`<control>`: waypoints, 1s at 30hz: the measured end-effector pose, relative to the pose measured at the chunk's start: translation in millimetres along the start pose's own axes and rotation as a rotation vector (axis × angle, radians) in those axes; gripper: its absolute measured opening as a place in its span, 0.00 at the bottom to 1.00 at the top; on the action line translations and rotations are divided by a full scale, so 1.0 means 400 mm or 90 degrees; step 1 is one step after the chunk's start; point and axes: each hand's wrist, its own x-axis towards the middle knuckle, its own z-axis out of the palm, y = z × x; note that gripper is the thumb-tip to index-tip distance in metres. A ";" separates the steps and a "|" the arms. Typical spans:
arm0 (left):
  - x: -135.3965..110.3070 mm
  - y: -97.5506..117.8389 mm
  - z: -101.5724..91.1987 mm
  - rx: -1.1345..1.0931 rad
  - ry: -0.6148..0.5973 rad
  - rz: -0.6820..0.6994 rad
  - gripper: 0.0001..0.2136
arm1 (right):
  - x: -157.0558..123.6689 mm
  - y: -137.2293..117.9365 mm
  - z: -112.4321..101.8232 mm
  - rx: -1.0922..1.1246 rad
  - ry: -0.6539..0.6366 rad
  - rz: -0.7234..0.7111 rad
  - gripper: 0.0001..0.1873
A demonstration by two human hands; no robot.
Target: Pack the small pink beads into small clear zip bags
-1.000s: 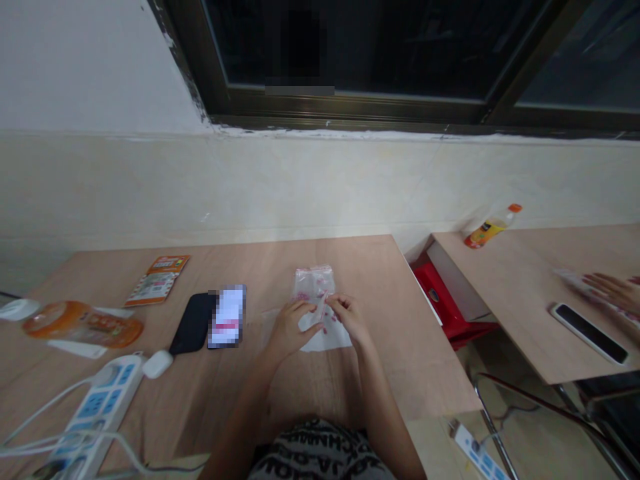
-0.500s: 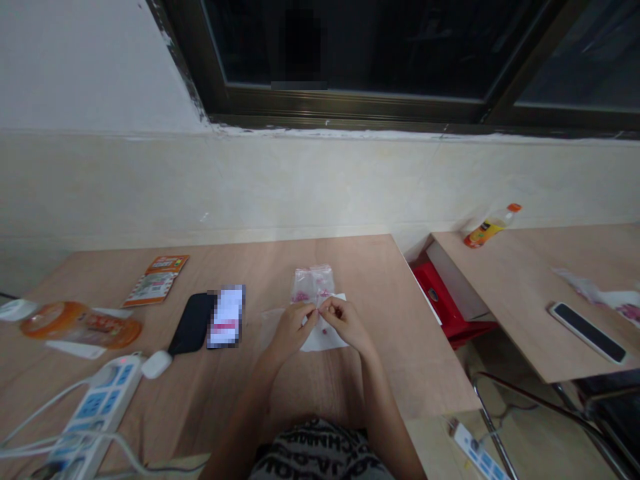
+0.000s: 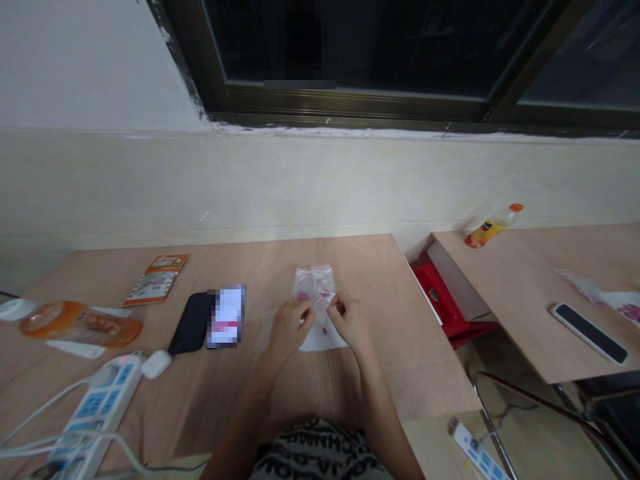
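A clear plastic bag (image 3: pixel 314 283) with pink marks stands up on the wooden table (image 3: pixel 370 373), above a flat white sheet (image 3: pixel 323 341). My left hand (image 3: pixel 290 328) and my right hand (image 3: pixel 350 323) sit close together at the bag's lower edge, fingers pinched on the plastic. Both hands partly cover the sheet. Small pink bits show on the sheet between my hands. A wider, thin clear film (image 3: pixel 267 327) lies beneath my left hand.
To the left lie a black phone (image 3: pixel 193 323), a pixelated screen (image 3: pixel 226 317), an orange packet (image 3: pixel 156 280), a lying orange bottle (image 3: pixel 80 325), an earbud case (image 3: pixel 156 364) and a power strip (image 3: pixel 95 407). A second table (image 3: pixel 520 293) holds a phone (image 3: pixel 589 333).
My hands have drawn slightly apart along the bag's edge. The other person's hand, seen on the right table a second ago, is gone from view.
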 end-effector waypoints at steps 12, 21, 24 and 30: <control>-0.008 -0.022 0.046 -0.115 -0.072 0.097 0.42 | -0.005 -0.008 -0.037 0.090 -0.143 -0.076 0.06; -0.003 -0.024 0.031 -0.029 0.015 0.097 0.30 | -0.011 -0.027 -0.054 0.117 -0.079 -0.107 0.08; 0.002 -0.012 0.026 0.004 0.026 0.096 0.25 | -0.015 -0.037 -0.052 0.082 -0.097 -0.135 0.09; 0.005 0.009 0.030 0.020 0.017 0.117 0.22 | -0.018 -0.035 -0.028 0.068 -0.178 -0.126 0.11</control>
